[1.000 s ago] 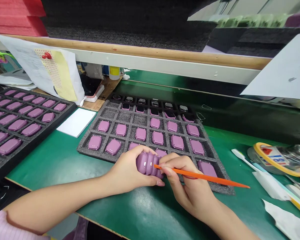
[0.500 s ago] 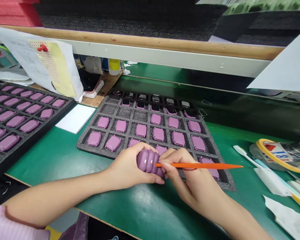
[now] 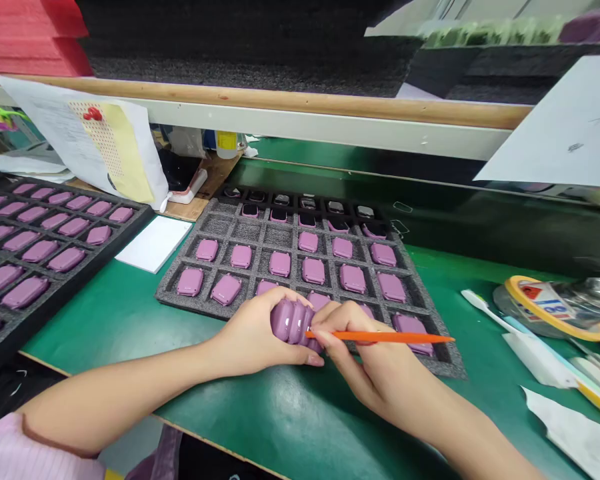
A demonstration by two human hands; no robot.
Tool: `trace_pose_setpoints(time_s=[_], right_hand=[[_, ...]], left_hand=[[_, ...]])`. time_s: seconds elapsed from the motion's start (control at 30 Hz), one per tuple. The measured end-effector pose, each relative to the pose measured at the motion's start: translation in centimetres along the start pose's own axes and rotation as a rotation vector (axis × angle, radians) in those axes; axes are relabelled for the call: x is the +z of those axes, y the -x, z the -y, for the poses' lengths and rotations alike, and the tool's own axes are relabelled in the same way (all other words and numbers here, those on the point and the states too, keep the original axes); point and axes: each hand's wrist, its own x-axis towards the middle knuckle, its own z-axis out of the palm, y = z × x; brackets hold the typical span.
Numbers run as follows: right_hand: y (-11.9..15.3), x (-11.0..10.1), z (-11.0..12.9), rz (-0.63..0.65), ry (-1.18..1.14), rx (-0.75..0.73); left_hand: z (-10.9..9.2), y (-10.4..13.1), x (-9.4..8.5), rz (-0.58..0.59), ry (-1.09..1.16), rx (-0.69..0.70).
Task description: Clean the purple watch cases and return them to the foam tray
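My left hand [image 3: 260, 333] is wrapped round a stack of several purple cases [image 3: 294, 321], held side by side above the front edge of a grey foam tray [image 3: 180, 300]. In my right hand [image 3: 370, 360] is a pointed orange stick [image 3: 395, 337], pinched between thumb and fingers. Its left tip touches the stack or lies very close to it. Purple cases [image 3: 313, 270] sit in many of the tray's compartments, and some with dark faces [image 3: 307, 220] stand in a rear row.
A black tray of purple cases [image 3: 97, 257] lies at the left, beside a white pad [image 3: 154, 243]. On the right are a toothbrush [image 3: 485, 305], a glass bottle [image 3: 550, 310] and white paper [image 3: 575, 427]. A shelf edge [image 3: 260, 127] crosses above.
The view has shifted slightly. The orange stick has changed its angle a little, its right end now tipping lower and nearer. Both hands keep their holds.
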Motion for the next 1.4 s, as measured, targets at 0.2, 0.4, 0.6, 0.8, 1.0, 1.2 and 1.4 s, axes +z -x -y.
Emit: trace_pose_setpoints(time_s=[0.2, 0.4, 0.6, 0.8, 1.0, 1.2, 1.4], right_hand=[[0.1, 0.0, -0.2, -0.154, -0.297, 0.127], [0.2, 0.6, 0.4, -0.235, -0.234, 0.076], [0.4, 2.0, 0.7, -0.234, -0.043, -0.059], [0.7, 2.8, 0.4, -0.331, -0.008, -0.101], [0.5, 3.0, 0.4, -0.322, -0.025, -0.111], [0.5, 3.1, 0.4, -0.318, -0.054, -0.143], [0.4, 3.0, 0.5, -0.311, -0.044, -0.164]], left_hand=[[0.1, 0.0, -0.2, 0.019, 0.032, 0.006], [0.3, 0.1, 0.0, 0.014, 0.068, -0.002], [0.4, 0.0, 0.2, -0.02, 0.017, 0.055], [0.8, -0.1, 0.1, -0.041, -0.009, 0.066], [1.1, -0.1, 0.2, -0.036, -0.01, 0.067], [1.1, 0.0, 0.3, -0.027, 0.013, 0.051], [1.2, -0.1, 0.3, -0.029, 0.04, 0.044]])
